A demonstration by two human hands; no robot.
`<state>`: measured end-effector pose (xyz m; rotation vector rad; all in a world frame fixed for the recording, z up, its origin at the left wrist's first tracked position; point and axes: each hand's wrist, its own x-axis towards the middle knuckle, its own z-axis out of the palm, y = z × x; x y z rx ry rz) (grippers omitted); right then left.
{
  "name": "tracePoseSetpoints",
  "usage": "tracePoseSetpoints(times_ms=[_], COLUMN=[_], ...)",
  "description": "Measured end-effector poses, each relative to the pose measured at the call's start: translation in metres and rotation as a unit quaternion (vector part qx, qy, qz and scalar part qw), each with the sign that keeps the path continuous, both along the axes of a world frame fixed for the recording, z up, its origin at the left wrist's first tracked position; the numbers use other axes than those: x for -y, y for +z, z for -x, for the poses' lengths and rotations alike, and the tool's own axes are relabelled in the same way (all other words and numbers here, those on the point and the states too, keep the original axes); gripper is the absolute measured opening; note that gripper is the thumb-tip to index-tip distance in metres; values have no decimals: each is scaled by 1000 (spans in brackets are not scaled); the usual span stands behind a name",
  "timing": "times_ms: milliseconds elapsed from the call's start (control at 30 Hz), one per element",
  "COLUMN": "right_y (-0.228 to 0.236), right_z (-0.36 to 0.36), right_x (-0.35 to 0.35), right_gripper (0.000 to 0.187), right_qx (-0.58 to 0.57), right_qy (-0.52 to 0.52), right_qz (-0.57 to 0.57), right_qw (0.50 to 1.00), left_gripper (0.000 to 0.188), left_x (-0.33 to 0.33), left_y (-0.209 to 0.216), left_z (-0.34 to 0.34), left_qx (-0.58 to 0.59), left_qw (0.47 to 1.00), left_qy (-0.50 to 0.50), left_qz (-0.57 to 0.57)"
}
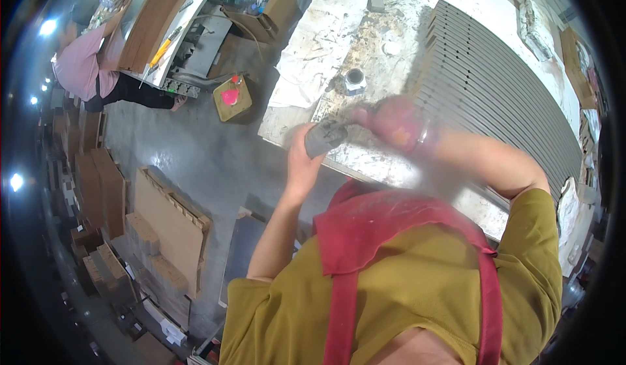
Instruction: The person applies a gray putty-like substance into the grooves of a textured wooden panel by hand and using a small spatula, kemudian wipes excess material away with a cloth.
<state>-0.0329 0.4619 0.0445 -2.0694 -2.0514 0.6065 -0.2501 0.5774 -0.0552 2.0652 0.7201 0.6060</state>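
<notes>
My left hand (304, 161) is wrapped round a grey, roughly cylindrical piece (323, 138) with dark marks on its upper end, held just off the table's near corner. It could be a small can or a roll; its exact kind does not show. Close to its right is my right hand (396, 122), in a reddish-pink glove and smeared by motion. Whether its fingers hold anything cannot be made out. Just beyond the hands a small jar (355, 80) with a dark round top stands on the stained white table (375, 55).
Long grey grooved strips (486, 88) lie side by side on the table's right. A crumpled white sheet (319, 45) covers its left part. On the floor at left stand a yellowish container (232, 101) and flat boards (171, 225). Another person (88, 68) bends at a bench, far left.
</notes>
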Motion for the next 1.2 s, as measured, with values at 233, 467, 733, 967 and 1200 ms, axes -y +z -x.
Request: tracePoseSetpoints(times_ms=[233,467,733,967,1200], right_y=[-16,-15,-6,1,-3], right_z=[-13,-6,1,-12,4], right_x=[1,4,3,-2,4], right_gripper=[27,24,20,21,26], right_qx=[86,-19,1,84,-33], right_qy=[50,7,2,81,-28], right_qz=[-61,16,28,-37,83], right_qw=[993,1000,1000,993,996], left_gripper=[56,53,54,55,52], left_x=[0,4,2,2,7], left_y=[3,0,-1,2,-4], left_z=[-3,-5,-2,-4,-6], left_qx=[7,-7,-2,-4,10], left_qw=[1000,999,1000,1000,1000], left_qy=[4,27,2,13,26], left_qz=[21,17,-12,5,-5])
